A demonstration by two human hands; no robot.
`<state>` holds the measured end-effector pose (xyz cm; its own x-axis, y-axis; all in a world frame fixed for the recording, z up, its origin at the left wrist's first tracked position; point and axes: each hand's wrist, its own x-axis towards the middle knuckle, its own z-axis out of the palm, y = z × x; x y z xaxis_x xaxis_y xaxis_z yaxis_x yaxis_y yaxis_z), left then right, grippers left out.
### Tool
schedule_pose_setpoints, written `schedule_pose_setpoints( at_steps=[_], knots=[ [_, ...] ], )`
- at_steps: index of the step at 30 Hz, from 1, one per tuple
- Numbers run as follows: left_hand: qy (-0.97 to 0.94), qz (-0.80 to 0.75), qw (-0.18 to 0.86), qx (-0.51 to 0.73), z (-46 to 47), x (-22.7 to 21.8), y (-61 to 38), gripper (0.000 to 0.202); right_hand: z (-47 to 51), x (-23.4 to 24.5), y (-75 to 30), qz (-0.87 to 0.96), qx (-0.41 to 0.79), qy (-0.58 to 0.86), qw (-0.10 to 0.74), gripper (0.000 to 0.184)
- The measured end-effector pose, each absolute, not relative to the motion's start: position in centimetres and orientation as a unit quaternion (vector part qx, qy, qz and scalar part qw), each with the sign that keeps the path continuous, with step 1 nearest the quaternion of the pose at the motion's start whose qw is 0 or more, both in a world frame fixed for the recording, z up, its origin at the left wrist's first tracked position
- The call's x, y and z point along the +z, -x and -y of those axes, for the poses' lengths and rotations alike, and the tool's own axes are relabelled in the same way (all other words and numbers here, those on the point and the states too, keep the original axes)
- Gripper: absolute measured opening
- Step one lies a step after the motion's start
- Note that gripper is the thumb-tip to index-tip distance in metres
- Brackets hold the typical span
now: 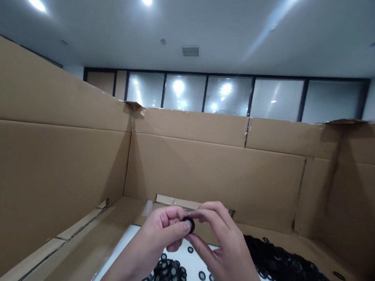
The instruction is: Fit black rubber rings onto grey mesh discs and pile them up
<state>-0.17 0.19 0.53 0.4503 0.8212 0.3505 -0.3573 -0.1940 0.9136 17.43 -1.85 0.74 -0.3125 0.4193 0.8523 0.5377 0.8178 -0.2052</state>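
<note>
My left hand (pixel 161 238) and my right hand (pixel 221 244) meet above a white surface (pixel 152 246). Between the fingertips of both hands sits a black rubber ring (pixel 189 224), pinched from either side. Its edge faces me, so the hole is mostly hidden. Below my hands lies a small heap of black rings (pixel 165 276), with a few loose rings (pixel 202 275) scattered to its right. A much larger heap of black rings (pixel 294 274) spreads out to the right of my right hand.
Tall cardboard walls (pixel 204 172) surround the white surface on the left, back and right, with folded flaps and taped seams. Above the back wall are a row of glass office panels with blinds (pixel 224 95) and a ceiling with bright lights.
</note>
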Motion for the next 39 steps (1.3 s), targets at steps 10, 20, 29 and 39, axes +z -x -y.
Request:
schedule_pose_setpoints(
  at_steps=[10,20,29,39],
  knots=[
    [-0.602,-0.192,0.610,0.478,-0.5,0.3,0.1,0.025,1.9,0.5,-17.1,0.799,-0.062,0.312,0.510,0.020],
    [-0.601,-0.218,0.596,0.485,-0.7,0.2,-0.1,0.024,1.5,0.4,-17.2,0.795,-0.073,0.333,0.502,0.020],
    [-0.606,-0.228,0.586,0.486,-0.8,0.2,-0.2,0.024,1.5,0.3,-17.3,0.812,-0.071,0.320,0.484,0.023],
    [-0.665,-0.275,0.509,0.472,-1.7,0.1,0.4,0.020,1.6,0.5,-17.9,0.789,-0.040,0.370,0.489,0.039]
  ],
)
